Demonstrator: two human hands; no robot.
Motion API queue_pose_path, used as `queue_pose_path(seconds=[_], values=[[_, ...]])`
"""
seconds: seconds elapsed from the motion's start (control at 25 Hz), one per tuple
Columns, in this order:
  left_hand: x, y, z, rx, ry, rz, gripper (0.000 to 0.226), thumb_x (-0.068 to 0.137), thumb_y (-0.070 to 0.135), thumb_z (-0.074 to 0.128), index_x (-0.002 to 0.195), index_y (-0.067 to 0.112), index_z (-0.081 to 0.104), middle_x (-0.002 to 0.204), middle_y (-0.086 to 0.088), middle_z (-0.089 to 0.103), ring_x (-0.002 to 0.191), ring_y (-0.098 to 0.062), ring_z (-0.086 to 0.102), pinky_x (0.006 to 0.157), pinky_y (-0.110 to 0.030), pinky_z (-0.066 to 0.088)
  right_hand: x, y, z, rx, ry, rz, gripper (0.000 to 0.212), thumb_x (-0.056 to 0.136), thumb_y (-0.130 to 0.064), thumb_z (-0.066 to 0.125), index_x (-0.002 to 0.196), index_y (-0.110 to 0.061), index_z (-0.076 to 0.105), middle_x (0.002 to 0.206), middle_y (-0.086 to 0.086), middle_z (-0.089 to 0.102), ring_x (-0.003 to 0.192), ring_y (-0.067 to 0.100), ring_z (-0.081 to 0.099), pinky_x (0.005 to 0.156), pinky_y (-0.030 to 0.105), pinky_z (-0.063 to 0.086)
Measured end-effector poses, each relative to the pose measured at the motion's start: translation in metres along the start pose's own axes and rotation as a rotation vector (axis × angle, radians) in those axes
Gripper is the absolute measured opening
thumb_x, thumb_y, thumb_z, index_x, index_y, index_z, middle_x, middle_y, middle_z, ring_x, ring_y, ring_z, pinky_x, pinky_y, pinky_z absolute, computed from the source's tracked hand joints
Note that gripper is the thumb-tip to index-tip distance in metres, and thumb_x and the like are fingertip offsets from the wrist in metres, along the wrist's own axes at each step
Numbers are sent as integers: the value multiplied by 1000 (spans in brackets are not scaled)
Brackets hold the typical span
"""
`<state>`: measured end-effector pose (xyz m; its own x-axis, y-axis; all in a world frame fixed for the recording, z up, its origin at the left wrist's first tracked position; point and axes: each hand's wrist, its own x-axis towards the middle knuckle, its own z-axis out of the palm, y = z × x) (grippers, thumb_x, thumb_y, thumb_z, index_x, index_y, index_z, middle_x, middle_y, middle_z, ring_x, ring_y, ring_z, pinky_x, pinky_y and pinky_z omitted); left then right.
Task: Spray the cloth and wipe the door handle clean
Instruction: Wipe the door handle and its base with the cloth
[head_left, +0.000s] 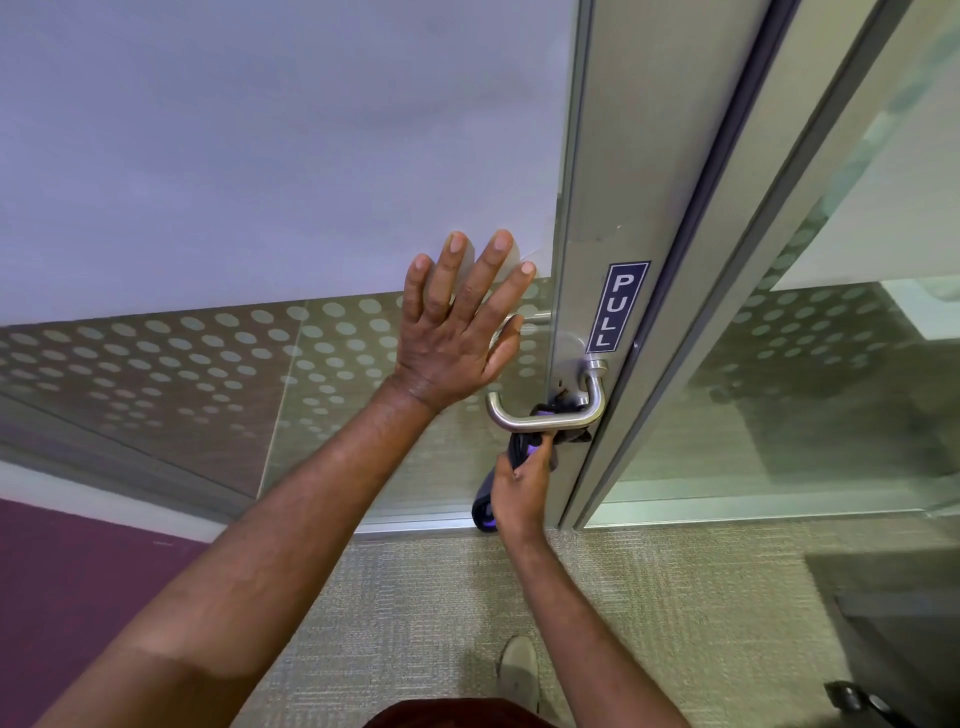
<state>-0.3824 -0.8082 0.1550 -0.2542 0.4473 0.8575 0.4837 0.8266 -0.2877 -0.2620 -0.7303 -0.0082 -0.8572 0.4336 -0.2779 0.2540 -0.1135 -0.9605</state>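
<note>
Here my left hand (457, 332) lies flat against the glass door panel (260, 156), all five fingers (496, 265) straight and spread apart, the palm just left of the metal door frame (613, 156). My right hand (519, 488) is lower down, below the one door handle (545, 415), its fingers curled round a dark purple cloth (524, 447). The cloth is bunched; its upper part is looped behind and around the handle's horizontal bar, touching it near the bend by the frame, and its lower end hangs out beneath my right hand. The handle is a single brushed-metal lever, its bar pointing left from the frame and curving back at the free end. Just above the handle, on the frame, is one blue sign (618, 306) reading PULL, its letters stacked from top to bottom. A band of pale dots (156, 353) runs across the lower glass, and a second glass panel (831, 364) stands to the right of the frame. Below, I see grey carpet (415, 597) and one light shoe (519, 670) between my forearms. I cannot see a spray bottle anywhere.
</note>
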Motion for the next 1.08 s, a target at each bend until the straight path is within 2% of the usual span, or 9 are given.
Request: queue_pose_path(seconds=[0.08, 0.2, 0.32, 0.44, 0.56, 0.68, 0.8, 1.0, 1.08], values=[[-1, 1, 0, -6, -2, -8, 65, 99, 40, 64, 158, 23, 42, 171, -6, 25, 166, -27, -8, 133, -49, 1, -4, 0, 0, -79, 14, -168, 75, 92, 1, 59, 158, -17, 29, 133, 5, 56, 107, 22, 59, 101, 34, 45], [-2, 0, 0, -8, -4, -14, 65, 99, 40, 66, 157, 23, 43, 162, -9, 37, 166, -27, -7, 132, -49, 2, 9, -1, -10, -326, 87, -490, 74, 86, 1, 68, 152, -3, 35, 158, 23, 41, 147, 35, 39, 124, 25, 24], [-2, 2, 0, 4, 1, -12, 63, 99, 40, 65, 156, 23, 43, 160, -9, 39, 166, -27, -7, 133, -49, 1, 25, 6, -23, -574, 193, -743, 89, 72, 8, 80, 148, 4, 33, 148, 34, 48, 144, 41, 32, 125, 43, 21], [-3, 2, 1, 13, 3, -8, 64, 99, 41, 65, 157, 23, 43, 166, -8, 33, 166, -28, -5, 133, -50, 2, 36, 8, -31, -698, 193, -902, 80, 81, -8, 75, 147, 7, 34, 145, 34, 51, 142, 42, 33, 128, 42, 13], [-4, 1, 2, 21, 1, 7, 70, 100, 42, 64, 161, 23, 38, 179, -3, 12, 166, -29, -5, 133, -50, 0, 55, -3, -31, -805, 170, -1039, 65, 89, -24, 60, 144, 3, 39, 143, 25, 50, 136, 38, 42, 130, 36, 11], [-5, 1, 2, 27, -5, 14, 73, 99, 42, 64, 162, 25, 33, 180, -1, 1, 166, -30, -5, 134, -50, 0, 66, -7, -34, -853, 159, -1087, 66, 84, -27, 63, 142, -4, 41, 138, 14, 45, 127, 32, 47, 124, 32, 20], [-5, 0, 2, 14, -11, 12, 74, 99, 42, 65, 163, 25, 32, 180, -1, 1, 166, -30, -5, 134, -50, 0, 70, -2, -32, -846, 161, -1072, 66, 82, -24, 69, 140, -6, 44, 138, 13, 45, 123, 32, 48, 114, 39, 32], [-4, 0, 1, 9, -15, 16, 74, 99, 42, 65, 163, 26, 32, 180, -1, 1, 166, -30, -5, 134, -50, 0, 60, 6, -16, -725, 167, -877, 84, 71, 5, 78, 146, -2, 40, 146, 19, 42, 135, 39, 37, 126, 36, 15], [-4, 1, 1, 14, -18, 16, 73, 99, 42, 65, 163, 25, 33, 180, -1, 0, 166, -30, -5, 133, -50, 0, 48, 13, -12, -675, 157, -753, 92, 71, 15, 74, 150, 0, 32, 151, 31, 42, 141, 43, 30, 125, 45, 21]])
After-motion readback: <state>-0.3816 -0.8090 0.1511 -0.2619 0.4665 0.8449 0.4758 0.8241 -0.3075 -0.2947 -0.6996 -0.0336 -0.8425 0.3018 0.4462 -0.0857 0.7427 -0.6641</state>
